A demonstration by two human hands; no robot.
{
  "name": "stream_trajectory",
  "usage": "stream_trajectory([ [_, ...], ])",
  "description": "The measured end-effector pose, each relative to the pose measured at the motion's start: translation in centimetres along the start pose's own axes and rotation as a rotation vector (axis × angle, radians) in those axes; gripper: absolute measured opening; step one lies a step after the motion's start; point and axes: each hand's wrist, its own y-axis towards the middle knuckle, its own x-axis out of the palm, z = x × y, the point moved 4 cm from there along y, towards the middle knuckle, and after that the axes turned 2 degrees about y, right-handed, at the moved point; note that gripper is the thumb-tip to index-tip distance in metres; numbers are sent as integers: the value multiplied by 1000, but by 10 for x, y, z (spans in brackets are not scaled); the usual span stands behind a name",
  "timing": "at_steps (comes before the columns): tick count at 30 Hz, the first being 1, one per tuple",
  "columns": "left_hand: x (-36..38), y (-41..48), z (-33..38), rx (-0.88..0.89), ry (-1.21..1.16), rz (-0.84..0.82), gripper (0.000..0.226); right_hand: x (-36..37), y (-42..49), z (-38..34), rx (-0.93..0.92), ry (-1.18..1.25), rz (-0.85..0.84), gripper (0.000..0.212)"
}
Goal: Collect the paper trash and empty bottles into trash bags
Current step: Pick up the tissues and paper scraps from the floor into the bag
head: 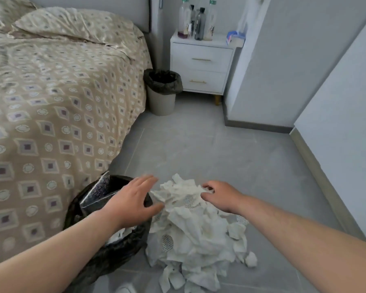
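Note:
A heap of crumpled white paper tissues point(194, 233) lies on the grey floor in front of me. Left of it stands a black trash bag point(106, 254), mouth open, with some white paper inside. My left hand point(133, 197) hovers over the bag's rim with fingers spread, its thumb touching the heap's left side. On the heap's top right, my right hand point(220, 195) pinches the tissues with curled fingers. Several bottles point(195, 20) stand on the white nightstand point(201, 66) at the back.
The bed point(51, 102) with a patterned beige cover fills the left side, close to the bag. A small bin with a black liner point(163, 92) stands between bed and nightstand. A tissue pack point(235, 38) sits on the nightstand. Walls point(336, 102) close the right side.

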Motion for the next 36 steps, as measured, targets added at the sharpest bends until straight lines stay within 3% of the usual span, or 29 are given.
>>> stream_trajectory([
  [5,108,58,41,-173,-211,-138,64,14,11,81,91,-57,-97,48],
  [8,175,79,42,-301,-264,-298,69,31,26,124,175,-11,-157,47],
  [14,230,109,18,-394,33,-316,89,70,51,179,235,-1,-233,51],
  [18,252,118,8,-410,100,-397,97,90,65,190,232,7,-251,57],
  [20,258,120,2,-401,88,-378,78,100,74,190,214,11,-238,64],
  [23,258,124,-4,-343,35,-265,33,115,88,185,188,38,-217,78],
  [27,246,127,-11,-311,-86,-193,11,136,105,178,225,115,-205,91],
  [29,238,128,-11,-304,-135,-192,18,147,112,177,243,131,-192,75],
  [32,222,131,-12,-294,-165,-179,20,149,118,174,244,146,-85,30],
  [36,196,141,-11,-289,-240,-127,14,135,117,169,220,221,14,18],
])
